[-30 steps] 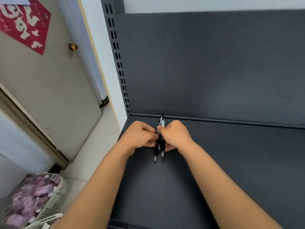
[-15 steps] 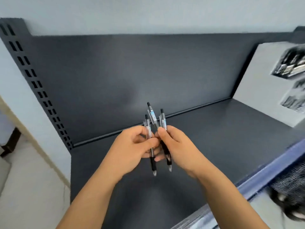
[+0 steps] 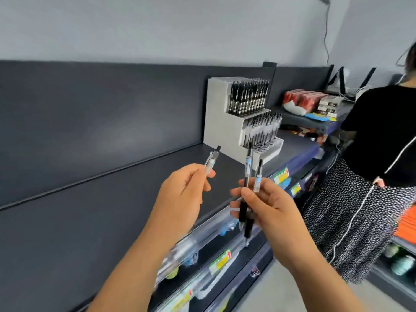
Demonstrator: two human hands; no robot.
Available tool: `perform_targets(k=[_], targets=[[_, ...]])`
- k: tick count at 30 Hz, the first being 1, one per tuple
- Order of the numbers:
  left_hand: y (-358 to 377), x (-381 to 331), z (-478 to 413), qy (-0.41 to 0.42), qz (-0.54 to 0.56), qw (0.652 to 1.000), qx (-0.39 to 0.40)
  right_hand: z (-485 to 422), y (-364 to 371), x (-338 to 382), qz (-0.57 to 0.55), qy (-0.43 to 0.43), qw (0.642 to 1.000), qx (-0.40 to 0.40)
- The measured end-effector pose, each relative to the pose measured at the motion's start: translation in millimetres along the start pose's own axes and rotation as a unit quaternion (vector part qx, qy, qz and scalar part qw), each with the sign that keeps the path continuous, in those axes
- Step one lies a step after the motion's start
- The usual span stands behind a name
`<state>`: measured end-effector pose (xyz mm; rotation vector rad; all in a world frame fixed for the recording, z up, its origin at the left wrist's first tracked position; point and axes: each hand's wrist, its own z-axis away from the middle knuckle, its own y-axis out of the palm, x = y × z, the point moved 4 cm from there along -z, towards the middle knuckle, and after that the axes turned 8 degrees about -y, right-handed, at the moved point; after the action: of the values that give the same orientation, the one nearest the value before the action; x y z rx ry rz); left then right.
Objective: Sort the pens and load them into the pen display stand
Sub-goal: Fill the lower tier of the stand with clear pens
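Observation:
My left hand (image 3: 183,194) pinches one clear-barrelled pen (image 3: 211,159) with a black clicker, its top tilted up and to the right. My right hand (image 3: 267,207) grips two pens (image 3: 247,172) with black grips, held nearly upright, tips pointing down. The two hands are apart, above the front of a dark grey shelf (image 3: 101,210). Farther along the shelf stands a white stepped pen display stand (image 3: 219,113), with rows of black pens in its upper tier and clear-bodied pens in the lower tier.
A person in a black top and dotted skirt (image 3: 371,176) stands close on the right in the aisle. Boxed goods (image 3: 313,101) lie on the shelf beyond the stand. Price labels (image 3: 281,175) line the shelf's front edge, with packaged items on lower shelves.
The view has swung right, bringing the stand and the person into sight. My hands have separated: the left took one pen away, the right keeps two.

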<state>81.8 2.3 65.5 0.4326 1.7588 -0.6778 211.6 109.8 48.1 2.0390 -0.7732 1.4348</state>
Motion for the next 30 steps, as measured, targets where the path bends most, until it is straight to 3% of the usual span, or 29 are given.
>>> perform_targets(k=[9, 15, 19, 26, 30], targets=[[123.2, -23.9, -92.7, 0.11, -0.078, 0.986, -0.1, -68.5, -147.0, -4.1, 0.021, -0.033, 0.995, -0.097], [174.5, -14.5, -169.1, 0.163, -0.027, 0.976, -0.141, -142.8, -185.7, -25.9, 0.039, -0.06, 0.992, -0.101], [196.4, -3.7, -211.8, 0.148, -0.018, 0.979, -0.14, -191.1, -200.0, -36.9, 0.051, -0.064, 0.992, -0.096], [219.8, 3.5, -232.7, 0.163, -0.135, 0.965, -0.152, -250.0, -207.4, -55.5, 0.027, -0.065, 0.994, -0.082], [228.4, 11.2, -232.6, 0.11, -0.185, 0.965, -0.149, -270.6, -207.2, -69.9, 0.023, -0.051, 0.998, -0.041]])
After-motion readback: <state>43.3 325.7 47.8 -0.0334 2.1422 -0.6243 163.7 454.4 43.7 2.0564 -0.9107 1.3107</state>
